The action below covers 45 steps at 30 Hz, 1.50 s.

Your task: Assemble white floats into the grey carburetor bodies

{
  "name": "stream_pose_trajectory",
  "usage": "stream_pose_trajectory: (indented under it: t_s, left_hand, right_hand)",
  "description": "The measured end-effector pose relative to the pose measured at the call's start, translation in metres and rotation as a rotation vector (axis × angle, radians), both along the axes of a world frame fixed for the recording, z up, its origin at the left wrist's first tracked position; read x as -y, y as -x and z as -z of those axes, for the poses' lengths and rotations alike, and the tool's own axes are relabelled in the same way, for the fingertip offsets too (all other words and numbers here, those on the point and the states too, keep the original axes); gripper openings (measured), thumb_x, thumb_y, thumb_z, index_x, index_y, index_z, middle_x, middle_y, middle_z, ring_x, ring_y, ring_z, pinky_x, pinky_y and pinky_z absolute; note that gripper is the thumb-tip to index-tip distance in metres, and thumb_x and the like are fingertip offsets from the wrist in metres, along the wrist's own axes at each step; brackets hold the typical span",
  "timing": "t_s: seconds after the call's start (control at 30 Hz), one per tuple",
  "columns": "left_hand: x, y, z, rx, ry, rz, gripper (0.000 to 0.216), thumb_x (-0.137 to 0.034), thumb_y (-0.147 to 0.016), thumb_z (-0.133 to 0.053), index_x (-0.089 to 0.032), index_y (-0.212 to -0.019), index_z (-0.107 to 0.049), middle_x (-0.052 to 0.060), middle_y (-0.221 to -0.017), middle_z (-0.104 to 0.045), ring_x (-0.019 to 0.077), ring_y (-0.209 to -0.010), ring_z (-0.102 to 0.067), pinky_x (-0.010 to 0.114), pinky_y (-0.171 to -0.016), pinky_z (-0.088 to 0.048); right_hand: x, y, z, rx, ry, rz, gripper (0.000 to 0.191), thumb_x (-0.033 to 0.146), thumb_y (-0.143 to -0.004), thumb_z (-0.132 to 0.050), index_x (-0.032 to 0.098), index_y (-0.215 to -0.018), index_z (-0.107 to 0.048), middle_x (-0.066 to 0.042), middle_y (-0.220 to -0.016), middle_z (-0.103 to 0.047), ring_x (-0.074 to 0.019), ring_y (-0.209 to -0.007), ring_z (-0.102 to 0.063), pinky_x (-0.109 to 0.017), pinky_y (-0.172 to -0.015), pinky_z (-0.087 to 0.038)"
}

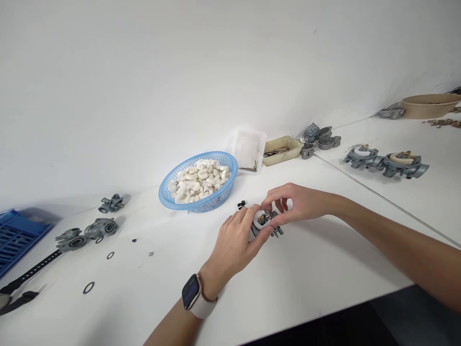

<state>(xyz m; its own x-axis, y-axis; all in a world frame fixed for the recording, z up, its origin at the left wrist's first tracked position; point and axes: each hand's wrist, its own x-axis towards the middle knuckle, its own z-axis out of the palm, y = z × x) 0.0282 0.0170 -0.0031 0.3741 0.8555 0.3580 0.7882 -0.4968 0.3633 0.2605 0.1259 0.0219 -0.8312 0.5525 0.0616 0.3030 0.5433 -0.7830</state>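
Note:
A grey metal carburetor [276,229] with a white plastic float [258,222] and brass parts on top rests on the white table between my hands. My left hand [238,235], with a watch on the wrist, grips its left side, thumb in front and fingers behind. On the other side, my right hand [293,204] has thumb and fingertips closed at the carburetor's upper right edge; whether a small part is pinched there is hidden. Just behind the carburetor lie small black pieces [241,204].
A blue basket [216,198] of white floats stands behind, beside a clear tray [248,149] and a yellowish tray [283,156]. More carburetors lie left [104,228] and right [401,164]. Black rings [88,287], a strap watch [30,274] and a blue crate [21,238] are at left.

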Motion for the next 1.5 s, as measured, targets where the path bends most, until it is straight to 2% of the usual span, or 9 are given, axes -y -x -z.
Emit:
stream_pose_trajectory:
  t_s: [0.2,0.53,1.1,1.5]
  left_hand:
    - [-0.0013,0.0008,0.0,-0.007,0.002,0.0,0.034,-0.045,-0.108,-0.057,-0.027,-0.136,-0.051,0.005,-0.113,-0.071,0.0266,-0.098,-0.07,0.04,-0.08,-0.054]
    - [-0.0007,-0.0021,0.0024,-0.049,-0.027,-0.06,0.044,-0.043,-0.092,-0.074,-0.026,-0.129,-0.057,0.005,-0.109,-0.071,0.0284,-0.097,-0.071,0.042,-0.081,-0.055]
    - [-0.0024,-0.0016,0.0022,-0.081,-0.008,-0.091,0.041,-0.047,-0.092,-0.073,-0.025,-0.124,-0.059,0.004,-0.106,-0.071,0.0275,-0.095,-0.071,0.042,-0.08,-0.055]
    - [-0.0018,-0.0008,0.0036,-0.078,0.001,-0.085,0.041,-0.05,-0.094,-0.07,-0.025,-0.125,-0.058,0.005,-0.108,-0.072,0.0285,-0.097,-0.071,0.043,-0.081,-0.055]
  right_hand:
    - [0.0018,0.002,-0.0006,0.008,0.003,0.017,0.044,0.058,-0.082,-0.084,0.027,-0.114,-0.08,-0.004,-0.107,-0.073,-0.0186,-0.083,-0.065,-0.034,-0.079,-0.054]
    - [0.0014,0.0011,0.0021,0.02,-0.01,-0.006,0.05,0.061,-0.082,-0.084,0.03,-0.12,-0.078,-0.003,-0.108,-0.073,-0.0187,-0.085,-0.063,-0.033,-0.078,-0.053]
    - [0.0029,0.0016,0.0002,0.08,0.004,-0.015,0.058,0.063,-0.08,-0.083,0.033,-0.129,-0.073,-0.002,-0.111,-0.071,-0.0182,-0.083,-0.062,-0.034,-0.078,-0.054]
    - [0.0033,0.0024,0.001,0.089,0.024,-0.034,0.059,0.059,-0.079,-0.085,0.034,-0.131,-0.07,-0.002,-0.119,-0.072,-0.0211,-0.09,-0.066,-0.035,-0.08,-0.054]
